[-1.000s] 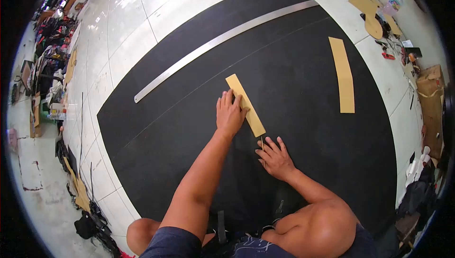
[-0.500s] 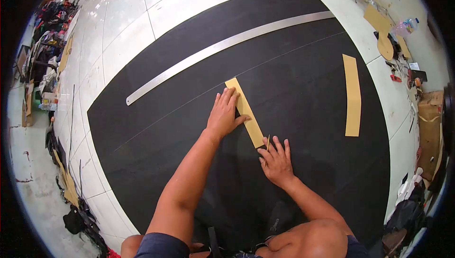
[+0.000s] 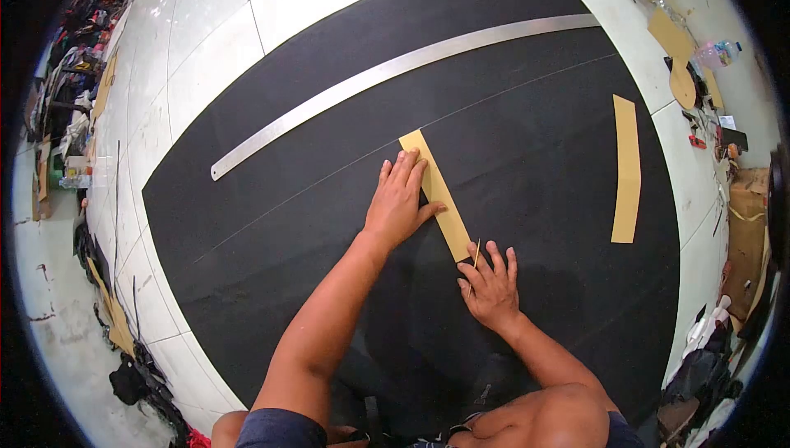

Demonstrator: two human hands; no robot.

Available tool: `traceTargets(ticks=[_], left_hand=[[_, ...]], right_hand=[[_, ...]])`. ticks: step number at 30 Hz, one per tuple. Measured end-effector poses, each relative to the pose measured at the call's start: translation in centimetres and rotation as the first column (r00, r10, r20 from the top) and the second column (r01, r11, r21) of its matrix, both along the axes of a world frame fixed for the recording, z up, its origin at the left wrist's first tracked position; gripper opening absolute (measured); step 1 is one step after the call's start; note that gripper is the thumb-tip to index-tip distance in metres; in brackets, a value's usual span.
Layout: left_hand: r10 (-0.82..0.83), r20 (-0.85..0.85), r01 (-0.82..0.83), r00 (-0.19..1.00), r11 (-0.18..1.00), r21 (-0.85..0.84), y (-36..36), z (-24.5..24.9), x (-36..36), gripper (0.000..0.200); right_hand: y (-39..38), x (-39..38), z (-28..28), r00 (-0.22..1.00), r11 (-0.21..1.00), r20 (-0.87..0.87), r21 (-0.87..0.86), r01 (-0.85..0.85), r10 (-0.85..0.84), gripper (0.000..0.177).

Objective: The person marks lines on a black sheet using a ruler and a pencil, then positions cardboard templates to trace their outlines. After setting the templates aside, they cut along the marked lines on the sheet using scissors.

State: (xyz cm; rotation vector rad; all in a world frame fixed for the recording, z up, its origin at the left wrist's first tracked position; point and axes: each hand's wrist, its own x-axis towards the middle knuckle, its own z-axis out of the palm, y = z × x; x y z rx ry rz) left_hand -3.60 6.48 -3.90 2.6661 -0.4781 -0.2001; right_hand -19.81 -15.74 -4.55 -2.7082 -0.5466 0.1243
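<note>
A tan cardboard strip lies slanted on a large black sheet, its far end at a thin pale line drawn across the sheet. My left hand rests flat on the strip's left side, fingers stretched towards the far end and thumb across its middle. At the near end is my right hand, fingertips at the strip's corner. A thin yellowish stick runs between the fingers of that hand.
Beyond the line lies a long metal ruler. Another tan strip sits on the sheet's right side. White floor tiles surround the sheet. Along the right are a plastic bottle and a cardboard box; clutter lines the left.
The view has shifted slightly, so the hands and strip appear a little further right. Both hands keep nearly the same place against the strip.
</note>
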Motion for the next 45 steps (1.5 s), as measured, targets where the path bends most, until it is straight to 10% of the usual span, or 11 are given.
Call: traceTargets(ticks=[20, 31, 45], left_hand=[[-0.025, -0.099, 0.040, 0.995, 0.987, 0.154, -1.0, 1.6, 0.1, 0.120], [0.009, -0.159, 0.044, 0.987, 0.943, 0.329, -2.7, 2.9, 0.6, 0.121], [0.002, -0.163, 0.058, 0.987, 0.931, 0.359, -2.8, 3.0, 0.8, 0.121]], right_hand=[[0.2, 0.3, 0.6, 0.999, 0.999, 0.038, 0.033, 0.018, -0.019, 0.032], [-0.2, 2.4, 2.3, 0.881, 0.663, -0.432, 0.603, 0.443, -0.196, 0.028], [0.3, 2.3, 2.6, 0.945, 0.763, -0.198, 0.557, 0.328, -0.261, 0.014]])
